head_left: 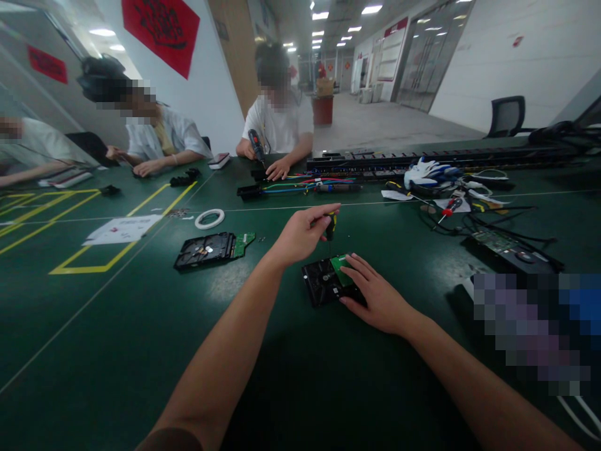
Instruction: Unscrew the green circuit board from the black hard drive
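Observation:
A hard drive (320, 285) with a green circuit board (340, 268) lies in front of me on the green table. My left hand (300, 235) is closed round the yellow-and-black handle of a screwdriver (331, 225). The screwdriver stands roughly upright, and its thin shaft points down at the far edge of the drive; whether the tip touches a screw is too small to tell. On the right side of the drive rests my right hand (378, 294), its fingers stretched and spread over the board, the thumb near the front edge.
Another hard drive (206, 250) lies to the left, with a white tape roll (210, 218) behind it. Cables, gloves (429, 174) and a red screwdriver (451, 208) lie at the right, beside a further circuit board (509, 247). Across the table a person (279, 122) holds a power screwdriver (256, 145).

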The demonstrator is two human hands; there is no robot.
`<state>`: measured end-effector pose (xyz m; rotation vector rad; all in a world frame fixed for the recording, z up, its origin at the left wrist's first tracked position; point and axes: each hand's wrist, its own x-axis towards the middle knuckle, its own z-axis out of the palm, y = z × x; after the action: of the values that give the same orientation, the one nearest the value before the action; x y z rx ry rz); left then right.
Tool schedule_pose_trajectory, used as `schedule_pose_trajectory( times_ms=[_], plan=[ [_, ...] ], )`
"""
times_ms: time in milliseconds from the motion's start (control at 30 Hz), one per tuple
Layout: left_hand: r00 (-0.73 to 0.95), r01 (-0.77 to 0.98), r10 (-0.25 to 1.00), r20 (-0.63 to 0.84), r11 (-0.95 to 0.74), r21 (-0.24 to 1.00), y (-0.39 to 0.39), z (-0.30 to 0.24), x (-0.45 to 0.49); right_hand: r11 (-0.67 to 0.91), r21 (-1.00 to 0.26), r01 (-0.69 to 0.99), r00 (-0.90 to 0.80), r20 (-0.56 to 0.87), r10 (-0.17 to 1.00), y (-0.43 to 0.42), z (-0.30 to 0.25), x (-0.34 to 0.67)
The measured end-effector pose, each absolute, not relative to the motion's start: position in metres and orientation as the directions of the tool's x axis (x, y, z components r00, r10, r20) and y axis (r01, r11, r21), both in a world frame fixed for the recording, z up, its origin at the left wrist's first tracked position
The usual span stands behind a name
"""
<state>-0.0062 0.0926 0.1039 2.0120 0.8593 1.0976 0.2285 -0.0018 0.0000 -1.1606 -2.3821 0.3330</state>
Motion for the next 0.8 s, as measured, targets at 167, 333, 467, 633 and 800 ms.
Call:
schedule_pose_trajectory(
  times_ms=[167, 333, 467, 633, 800],
  plan=[
    [0.39, 0.29, 0.791, 0.472, -0.592, 0.752, 0.0921, 0.1051, -0.0057, 0.603, -0.4, 0.69, -0.528, 0.292, 0.798, -0.0021, 0.0003, 0.2281],
    [0.374, 0.331, 0.771, 0.515, -0.63, 0.702, 0.0892, 0.1055, -0.0035, 0.606, -0.402, 0.686, -0.529, 0.296, 0.796, -0.0026, 0.0003, 0.2279],
    [0.381, 0.336, 0.772, 0.508, -0.628, 0.702, 0.0875, 0.106, -0.003, 0.602, -0.407, 0.687, -0.524, 0.297, 0.798, -0.0024, 0.0004, 0.2279],
    [0.378, 0.325, 0.774, 0.508, -0.625, 0.71, 0.0869, 0.1069, -0.004, 0.594, -0.391, 0.703, -0.528, 0.273, 0.804, -0.0026, 0.0013, 0.2283],
    [0.374, 0.327, 0.776, 0.508, -0.623, 0.711, 0.0882, 0.1063, -0.0047, 0.598, -0.39, 0.7, -0.523, 0.29, 0.801, -0.0032, 0.0007, 0.2284]
  ],
)
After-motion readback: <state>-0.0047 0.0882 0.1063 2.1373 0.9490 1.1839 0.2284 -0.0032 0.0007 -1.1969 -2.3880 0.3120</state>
